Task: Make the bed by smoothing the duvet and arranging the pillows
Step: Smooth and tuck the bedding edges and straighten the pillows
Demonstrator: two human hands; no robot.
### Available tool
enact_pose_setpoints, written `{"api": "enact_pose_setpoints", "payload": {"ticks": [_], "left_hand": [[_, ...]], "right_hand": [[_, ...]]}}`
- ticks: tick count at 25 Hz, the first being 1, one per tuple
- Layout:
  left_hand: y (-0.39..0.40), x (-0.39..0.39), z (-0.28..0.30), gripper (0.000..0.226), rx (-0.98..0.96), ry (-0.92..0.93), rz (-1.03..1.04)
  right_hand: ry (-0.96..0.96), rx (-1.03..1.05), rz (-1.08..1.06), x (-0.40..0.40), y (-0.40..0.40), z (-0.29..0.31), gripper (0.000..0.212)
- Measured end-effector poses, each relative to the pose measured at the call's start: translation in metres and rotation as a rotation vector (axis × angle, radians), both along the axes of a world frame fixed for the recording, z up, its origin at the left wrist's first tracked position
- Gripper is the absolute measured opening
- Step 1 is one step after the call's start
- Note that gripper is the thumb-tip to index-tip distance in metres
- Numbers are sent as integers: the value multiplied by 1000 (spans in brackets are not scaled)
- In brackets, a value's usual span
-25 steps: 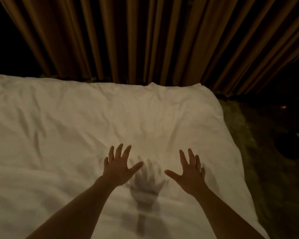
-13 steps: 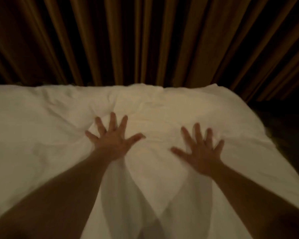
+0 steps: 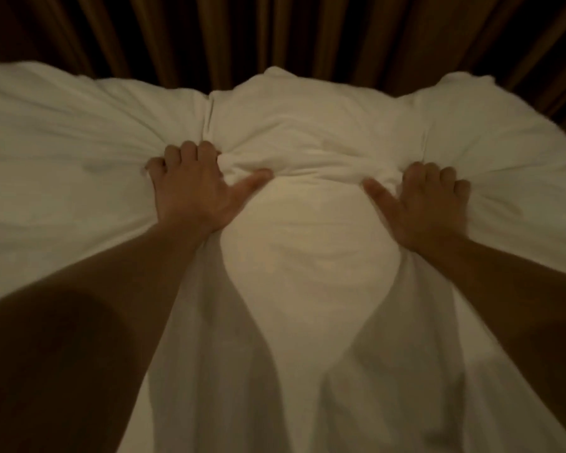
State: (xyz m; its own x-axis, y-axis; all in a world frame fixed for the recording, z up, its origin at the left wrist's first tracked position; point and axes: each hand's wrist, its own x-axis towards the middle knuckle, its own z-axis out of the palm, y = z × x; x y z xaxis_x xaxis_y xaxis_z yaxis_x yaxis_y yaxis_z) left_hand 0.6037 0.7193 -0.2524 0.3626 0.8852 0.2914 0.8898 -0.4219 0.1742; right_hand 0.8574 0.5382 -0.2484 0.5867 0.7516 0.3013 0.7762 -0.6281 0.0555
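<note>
A dim, warm-lit view is given from above a bed, looking down along two bare forearms that reach in from the lower corners of the frame. A white duvet [image 3: 79,165] is spread across the whole middle band of the picture, from the left edge to the right edge, with its far edge bunched and puffed up toward the top centre.

The left hand [image 3: 195,188], just left of centre, is clenched round a fistful of the duvet, its fingers curled into the fabric and its thumb stretched out flat toward the middle. The right hand [image 3: 422,197], just right of centre, is clenched on the cloth in the same way, with its thumb pointed inward. Between the two hands the fabric is drawn into a tight ridge, and creases are fanned outward from each fist.

Brown pleated curtains [image 3: 275,37] are hung across the top of the frame, just behind the bed. No pillows can be made out.

Several risks can be judged from here. If the fistfuls are pulled unevenly, the duvet may be dragged askew on the bed. If the gathered cloth is let go without being spread flat, the radiating creases may be left in place. In such low light, remaining wrinkles may simply be missed.
</note>
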Motion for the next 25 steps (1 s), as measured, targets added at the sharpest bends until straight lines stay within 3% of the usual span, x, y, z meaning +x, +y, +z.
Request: {"api": "enact_pose_setpoints", "payload": {"ticks": [4,7,10,14,18,22,25], "left_hand": [[-5,3,-4,93,89,-64,-15],[-9,-1,2,93,133,-25,-70],[-15,-10,14,102,61,103,-78],[-29,-33,23,107,-80,172,-45],[-54,-59,34,103,-237,182,-41],[-102,-102,60,100,-385,194,-19],[-168,-161,95,112,-444,226,-10]], "right_hand": [[-16,-83,8,-14,-22,24,91],[45,-251,32,-39,-65,41,79],[35,-352,24,-63,-84,38,77],[96,-320,31,-73,-84,30,73],[-26,-376,10,-98,-105,36,75],[221,-451,-27,-136,-147,60,80],[359,-498,4,-176,-205,89,87]]}}
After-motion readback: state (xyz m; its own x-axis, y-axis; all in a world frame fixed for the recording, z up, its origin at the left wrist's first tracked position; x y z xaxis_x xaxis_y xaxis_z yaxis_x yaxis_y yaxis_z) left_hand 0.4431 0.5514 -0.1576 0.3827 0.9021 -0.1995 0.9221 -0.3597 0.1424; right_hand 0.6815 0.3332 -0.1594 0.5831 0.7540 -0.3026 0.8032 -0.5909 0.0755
